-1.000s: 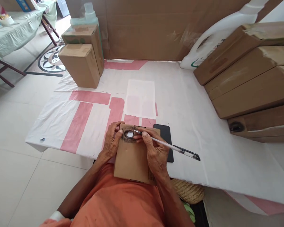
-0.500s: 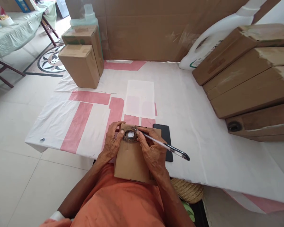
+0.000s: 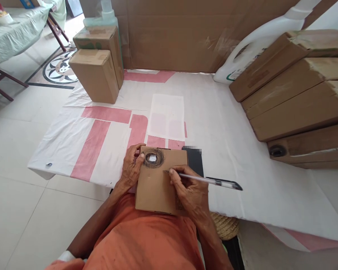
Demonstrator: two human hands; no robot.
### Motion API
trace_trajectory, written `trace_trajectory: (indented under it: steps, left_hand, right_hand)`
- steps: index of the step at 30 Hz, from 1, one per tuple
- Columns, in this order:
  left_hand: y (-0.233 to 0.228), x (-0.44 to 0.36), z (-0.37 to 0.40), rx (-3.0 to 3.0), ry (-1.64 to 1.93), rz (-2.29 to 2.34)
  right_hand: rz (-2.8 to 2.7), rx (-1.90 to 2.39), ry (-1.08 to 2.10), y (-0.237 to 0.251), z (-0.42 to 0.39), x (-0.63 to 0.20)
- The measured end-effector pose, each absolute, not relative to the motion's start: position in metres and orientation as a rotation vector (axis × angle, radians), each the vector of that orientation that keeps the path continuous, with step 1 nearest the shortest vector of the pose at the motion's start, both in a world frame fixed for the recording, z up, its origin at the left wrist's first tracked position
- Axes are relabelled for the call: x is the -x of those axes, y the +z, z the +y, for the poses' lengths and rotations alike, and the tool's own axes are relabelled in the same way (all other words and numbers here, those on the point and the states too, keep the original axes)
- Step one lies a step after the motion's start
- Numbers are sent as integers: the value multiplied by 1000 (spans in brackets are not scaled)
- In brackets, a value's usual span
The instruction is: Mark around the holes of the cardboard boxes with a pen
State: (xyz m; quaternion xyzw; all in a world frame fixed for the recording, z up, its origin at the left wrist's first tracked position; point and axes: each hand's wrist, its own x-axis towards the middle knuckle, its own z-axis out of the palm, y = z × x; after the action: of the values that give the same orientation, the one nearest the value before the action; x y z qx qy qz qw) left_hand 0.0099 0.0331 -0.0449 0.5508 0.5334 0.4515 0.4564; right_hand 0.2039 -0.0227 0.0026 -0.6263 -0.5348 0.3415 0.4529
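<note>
A small brown cardboard box rests at the table's near edge against my body. Near its top left is a hole showing white inside, ringed by dark scribbled pen lines. My left hand grips the box's left side, thumb on the top face close to the ring. In my right hand is a pen with a clear barrel and black cap end, pinched between thumb and fingers. Its tip points at the box face, below and right of the ring; whether it touches I cannot tell.
A black phone-like slab lies partly behind the box. Ahead is a white paper sheet. Cardboard boxes stand at the left, more boxes at the right beside a white jug. A cardboard panel closes off the back.
My right hand has moved down and right with the pen, away from the hole, so the scribbled ring is now fully in view. My left hand stays on the box.
</note>
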Motion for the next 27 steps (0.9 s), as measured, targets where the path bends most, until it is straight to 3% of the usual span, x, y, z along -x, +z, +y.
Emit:
trace_trajectory:
  steps: [16, 23, 27]
  left_hand:
    - [-40, -7, 30, -1358, 1139, 1353]
    - [-46, -1, 31, -1317, 1106, 1366]
    - [-46, 4, 29, -1285, 1113, 1374]
  right_hand:
    - [-1282, 1327, 1018, -1, 25, -158]
    - [-1057, 1369, 780, 13, 57, -212]
    - [-1239, 1687, 687, 12, 89, -258]
